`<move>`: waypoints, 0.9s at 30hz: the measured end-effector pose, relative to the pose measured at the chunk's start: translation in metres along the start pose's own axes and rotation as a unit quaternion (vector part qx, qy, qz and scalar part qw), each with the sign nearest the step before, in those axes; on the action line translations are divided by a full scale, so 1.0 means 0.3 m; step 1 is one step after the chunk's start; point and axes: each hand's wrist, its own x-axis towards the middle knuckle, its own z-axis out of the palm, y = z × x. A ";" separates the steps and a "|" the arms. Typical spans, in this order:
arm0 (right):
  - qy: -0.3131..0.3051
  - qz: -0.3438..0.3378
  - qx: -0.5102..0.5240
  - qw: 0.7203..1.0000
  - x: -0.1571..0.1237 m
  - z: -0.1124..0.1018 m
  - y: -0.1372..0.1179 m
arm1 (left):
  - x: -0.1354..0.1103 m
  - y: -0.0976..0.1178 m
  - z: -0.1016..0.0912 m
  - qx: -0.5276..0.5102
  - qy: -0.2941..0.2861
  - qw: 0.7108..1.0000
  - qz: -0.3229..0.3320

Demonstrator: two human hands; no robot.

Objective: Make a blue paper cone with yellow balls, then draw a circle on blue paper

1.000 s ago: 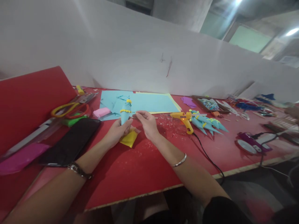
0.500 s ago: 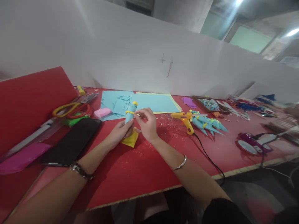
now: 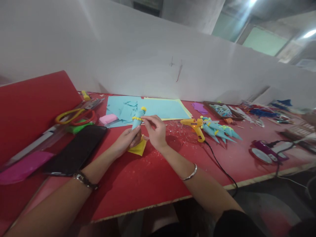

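My left hand [image 3: 127,140] is wrapped round the lower end of a light blue paper cone [image 3: 137,119] with yellow beads on it, tilted up and to the right. My right hand [image 3: 155,130] pinches at the cone's yellow bead ring with thumb and forefinger. A yellow paper scrap [image 3: 138,148] lies on the red table [image 3: 153,177] just under both hands. Light blue paper sheets [image 3: 160,108] lie behind the hands.
A yellow glue gun [image 3: 194,126] with a black cord lies right of my hands beside several finished blue cones [image 3: 219,131]. At left are a black phone [image 3: 76,149], orange-handled scissors [image 3: 74,115], a pink block [image 3: 108,118] and a raised red board [image 3: 32,105]. A white partition runs along the back.
The cone has tilted to the right in my left hand. My right hand moved up from beside the cone and now pinches at its bead ring.
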 end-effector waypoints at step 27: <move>0.019 0.115 0.105 0.988 0.003 0.013 0.014 | -0.008 0.006 0.007 0.052 0.013 0.999 -0.004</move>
